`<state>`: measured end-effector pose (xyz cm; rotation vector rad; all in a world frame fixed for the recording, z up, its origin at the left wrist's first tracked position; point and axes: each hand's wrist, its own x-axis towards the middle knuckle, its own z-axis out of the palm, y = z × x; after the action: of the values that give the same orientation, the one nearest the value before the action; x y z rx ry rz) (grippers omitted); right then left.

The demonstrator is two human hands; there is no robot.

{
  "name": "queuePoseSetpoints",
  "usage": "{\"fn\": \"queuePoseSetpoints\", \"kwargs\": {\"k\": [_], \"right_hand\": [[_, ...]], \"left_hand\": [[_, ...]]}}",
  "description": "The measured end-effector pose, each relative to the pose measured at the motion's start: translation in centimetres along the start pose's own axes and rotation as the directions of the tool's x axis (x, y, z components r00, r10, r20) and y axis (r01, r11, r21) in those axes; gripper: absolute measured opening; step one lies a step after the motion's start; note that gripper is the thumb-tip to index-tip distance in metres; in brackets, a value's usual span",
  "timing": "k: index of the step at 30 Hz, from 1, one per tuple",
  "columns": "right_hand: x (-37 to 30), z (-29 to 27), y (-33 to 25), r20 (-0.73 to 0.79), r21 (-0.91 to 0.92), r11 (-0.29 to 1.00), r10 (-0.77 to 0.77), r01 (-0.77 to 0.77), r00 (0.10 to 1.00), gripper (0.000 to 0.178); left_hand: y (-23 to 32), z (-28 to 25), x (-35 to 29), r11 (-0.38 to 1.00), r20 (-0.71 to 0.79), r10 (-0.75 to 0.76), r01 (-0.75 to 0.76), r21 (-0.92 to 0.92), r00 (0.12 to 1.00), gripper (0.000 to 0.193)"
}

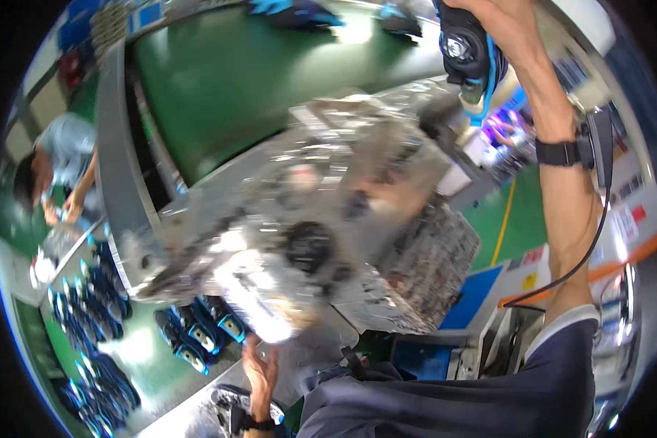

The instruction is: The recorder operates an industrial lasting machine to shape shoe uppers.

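At the upper right, my right hand (500, 18) is raised over a black-and-blue shoe (466, 55) with a round dial on it. The hand seems closed on the shoe; its fingers are cut off by the upper edge. Low in the view, my left hand (260, 366) has its fingers stretched apart and appears to hold nothing. It is just below a bright, motion-blurred part of a metal machine (306, 244) that fills the middle. Close to that hand, on its left, several black-and-blue shoes (197, 332) stand in a short row.
Beyond the machine runs a green conveyor belt (212, 87) with a dark shoe (299, 13) on it. More shoes (87, 314) stand in rows at the left. A seated person (62, 157) works there. A black cable (598, 233) hangs from my right wrist.
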<state>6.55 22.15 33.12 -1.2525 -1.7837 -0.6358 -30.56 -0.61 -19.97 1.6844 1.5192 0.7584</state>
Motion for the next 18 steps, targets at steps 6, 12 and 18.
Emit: {"fn": "queuePoseSetpoints", "kwargs": {"k": [6, 12, 18], "right_hand": [[-17.2, -23.8, -0.7, -0.127, 0.350, 0.862, 0.431, -0.366, 0.893, 0.058], [-38.9, -34.1, -9.6, -0.112, 0.513, 0.489, 0.853, -0.705, 0.511, 0.087], [-51.8, -40.2, -15.0, -0.404, 0.740, 0.441, 0.895, -0.508, 0.190, 0.086]], "left_hand": [[19.2, 2.8, -3.7, 0.837, 0.864, 0.121, 0.418, -0.353, 0.488, 0.048], [32.6, 13.3, -7.0, 0.505, 0.703, 0.695, 0.593, -0.627, 0.150, 0.059], [38.3, 24.1, -17.0, 0.611, 0.751, 0.648, 0.676, -0.412, -0.128, 0.068]]}}
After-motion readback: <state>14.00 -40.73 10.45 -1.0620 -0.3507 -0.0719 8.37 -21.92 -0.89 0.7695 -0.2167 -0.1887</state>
